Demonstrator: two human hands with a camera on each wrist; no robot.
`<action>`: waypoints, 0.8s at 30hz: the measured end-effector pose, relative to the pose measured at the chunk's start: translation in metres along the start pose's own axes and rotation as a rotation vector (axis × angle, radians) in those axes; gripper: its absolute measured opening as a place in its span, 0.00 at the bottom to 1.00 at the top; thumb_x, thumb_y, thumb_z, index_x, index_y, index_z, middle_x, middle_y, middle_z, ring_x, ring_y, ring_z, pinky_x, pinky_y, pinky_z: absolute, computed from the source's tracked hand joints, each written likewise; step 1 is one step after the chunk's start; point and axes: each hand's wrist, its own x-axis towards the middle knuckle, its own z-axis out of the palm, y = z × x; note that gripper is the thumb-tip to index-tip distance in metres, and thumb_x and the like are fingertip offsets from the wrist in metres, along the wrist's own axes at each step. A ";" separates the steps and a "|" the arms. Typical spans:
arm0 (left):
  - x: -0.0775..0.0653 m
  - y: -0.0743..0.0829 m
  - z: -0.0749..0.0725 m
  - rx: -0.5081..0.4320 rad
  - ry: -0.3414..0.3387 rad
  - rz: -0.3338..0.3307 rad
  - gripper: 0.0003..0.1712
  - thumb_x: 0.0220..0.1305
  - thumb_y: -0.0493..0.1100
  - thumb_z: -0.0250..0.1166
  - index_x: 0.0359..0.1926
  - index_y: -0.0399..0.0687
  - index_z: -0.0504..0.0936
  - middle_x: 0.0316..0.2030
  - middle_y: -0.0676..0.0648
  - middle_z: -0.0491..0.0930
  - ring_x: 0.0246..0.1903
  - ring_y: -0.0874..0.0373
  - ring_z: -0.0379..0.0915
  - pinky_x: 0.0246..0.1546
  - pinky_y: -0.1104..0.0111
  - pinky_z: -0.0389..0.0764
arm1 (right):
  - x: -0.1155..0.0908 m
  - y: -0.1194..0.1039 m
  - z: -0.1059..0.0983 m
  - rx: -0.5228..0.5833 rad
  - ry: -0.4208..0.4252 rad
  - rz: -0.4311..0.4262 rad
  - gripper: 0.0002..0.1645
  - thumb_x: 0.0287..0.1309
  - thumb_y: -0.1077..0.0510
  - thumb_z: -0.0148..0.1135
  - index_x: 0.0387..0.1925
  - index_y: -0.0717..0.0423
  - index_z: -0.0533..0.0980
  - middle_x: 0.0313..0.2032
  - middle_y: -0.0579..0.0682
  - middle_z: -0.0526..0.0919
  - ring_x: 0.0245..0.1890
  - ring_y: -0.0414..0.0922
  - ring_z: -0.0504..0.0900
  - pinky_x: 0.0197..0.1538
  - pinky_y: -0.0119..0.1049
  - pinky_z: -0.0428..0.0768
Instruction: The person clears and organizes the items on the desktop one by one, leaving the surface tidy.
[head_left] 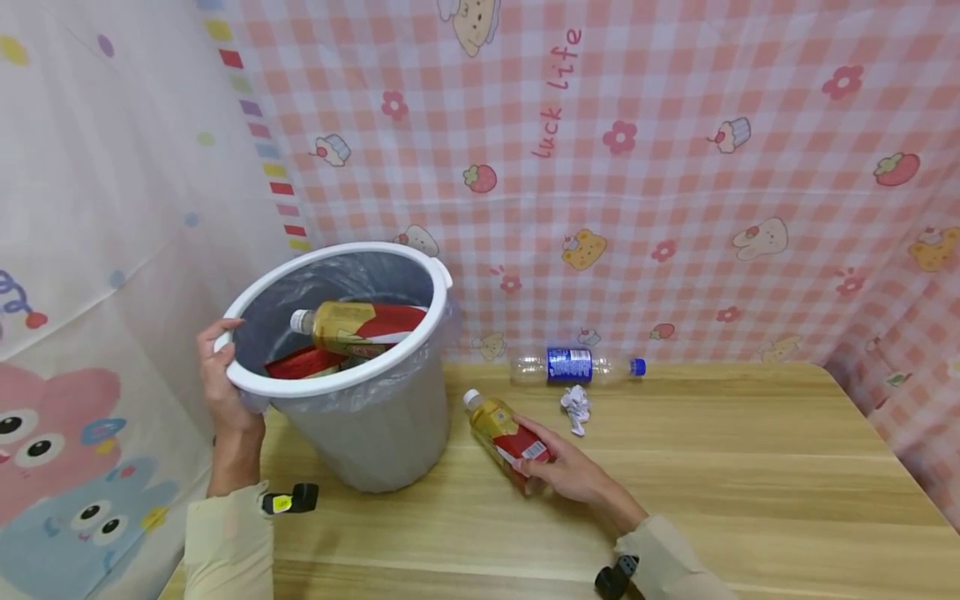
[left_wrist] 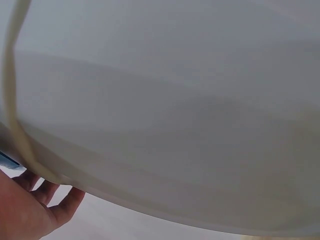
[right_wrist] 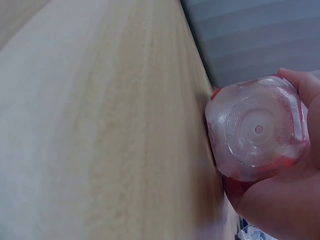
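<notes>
A grey bin (head_left: 375,442) with a white rim and a clear plastic liner stands tilted on the table's left side. My left hand (head_left: 225,387) grips its rim on the left. Close up, the left wrist view is filled by the bin's outer wall (left_wrist: 175,115), with the fingers curled at its edge. My right hand (head_left: 566,471) holds a bottle (head_left: 495,425) of yellow drink, with a red label and white cap, low over the table; its clear base (right_wrist: 257,130) faces the right wrist camera. Inside the bin lie a similar bottle (head_left: 345,325) and a red item (head_left: 303,363).
Toward the back of the wooden table (head_left: 735,467), a clear bottle (head_left: 570,366) with a blue label and cap lies on its side. A crumpled paper ball (head_left: 577,408) sits just in front of it. A pink checked cloth (head_left: 675,192) hangs behind the table.
</notes>
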 end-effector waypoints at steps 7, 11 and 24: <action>0.000 0.000 0.001 0.012 -0.007 0.000 0.17 0.65 0.38 0.43 0.48 0.41 0.76 0.52 0.41 0.72 0.52 0.52 0.70 0.52 0.70 0.70 | 0.000 -0.002 0.000 0.025 0.035 0.015 0.43 0.63 0.61 0.62 0.76 0.50 0.55 0.63 0.69 0.68 0.43 0.50 0.79 0.38 0.41 0.78; 0.001 0.000 0.001 -0.002 -0.008 0.002 0.17 0.65 0.38 0.43 0.48 0.41 0.76 0.52 0.41 0.72 0.52 0.52 0.70 0.52 0.70 0.70 | 0.000 -0.006 0.000 0.040 0.039 0.015 0.43 0.64 0.62 0.61 0.76 0.50 0.55 0.63 0.69 0.67 0.42 0.50 0.80 0.38 0.40 0.79; 0.000 -0.001 0.000 0.014 -0.001 0.003 0.18 0.65 0.38 0.43 0.48 0.41 0.76 0.52 0.41 0.73 0.52 0.52 0.70 0.51 0.70 0.70 | -0.003 -0.018 -0.008 0.078 0.037 0.028 0.43 0.65 0.62 0.59 0.77 0.46 0.53 0.65 0.72 0.62 0.39 0.52 0.82 0.39 0.46 0.82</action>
